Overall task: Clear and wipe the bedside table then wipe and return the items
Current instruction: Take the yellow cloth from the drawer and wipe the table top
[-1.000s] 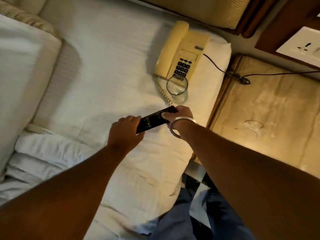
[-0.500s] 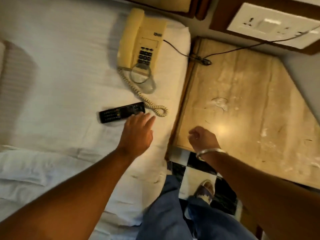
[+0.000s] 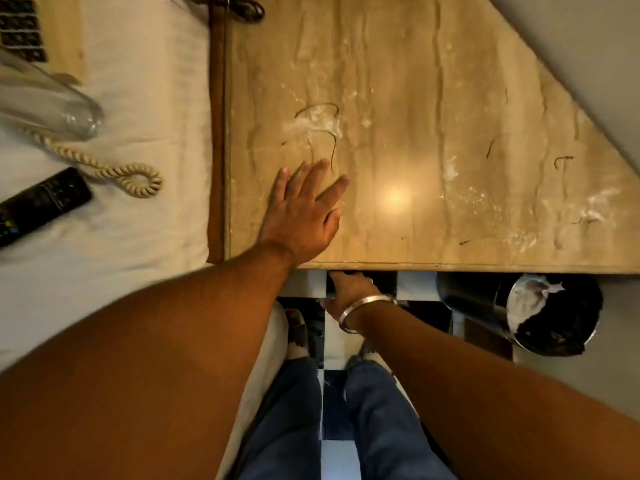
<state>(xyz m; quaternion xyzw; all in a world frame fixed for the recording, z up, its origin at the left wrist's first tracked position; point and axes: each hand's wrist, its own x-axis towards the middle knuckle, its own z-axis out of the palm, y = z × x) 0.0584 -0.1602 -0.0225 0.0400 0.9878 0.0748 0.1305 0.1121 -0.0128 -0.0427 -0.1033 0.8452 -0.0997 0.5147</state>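
1. Your left hand (image 3: 303, 211) lies flat on the bedside table (image 3: 433, 98), fingers straight and spread toward 12 o'clock, gripping nothing. It sits near the table's 7 o'clock corner, fingertips just short of a whitish smear with stray hairs.
2. Your right hand (image 3: 346, 289) reaches under the table's front edge at 6 o'clock. Its fingers are hidden beneath the top, so you cannot tell whether it is clenched, relaxed or holding something. A metal bangle (image 3: 363, 308) rings that wrist.
3. Clearing looks done: nothing stands on the tabletop, only dust patches, hairs and a lamp glare.
4. Wiping looks not yet begun; no cloth shows in either hand, and the smears remain across the surface out to 3 o'clock.
5. The removed items wait on the bed (image 3: 138, 98) at 9 o'clock. The remote (image 3: 41, 204) lies near the frame's left edge, long axis running from 8 o'clock to 2 o'clock, its upper end aimed at the coiled cord (image 3: 114, 173).
6. The telephone (image 3: 38, 29) sits at 10 o'clock, only partly in frame, its keypad columns running roughly 12 to 6. A clear glass (image 3: 52, 105) lies against it, between telephone and cord.
7. Still ahead, by my judgement: wipe the top, wipe each item, return all three.
8. A lined bin (image 3: 540, 313) stands on the floor at 4 o'clock, just beside the table's front edge.
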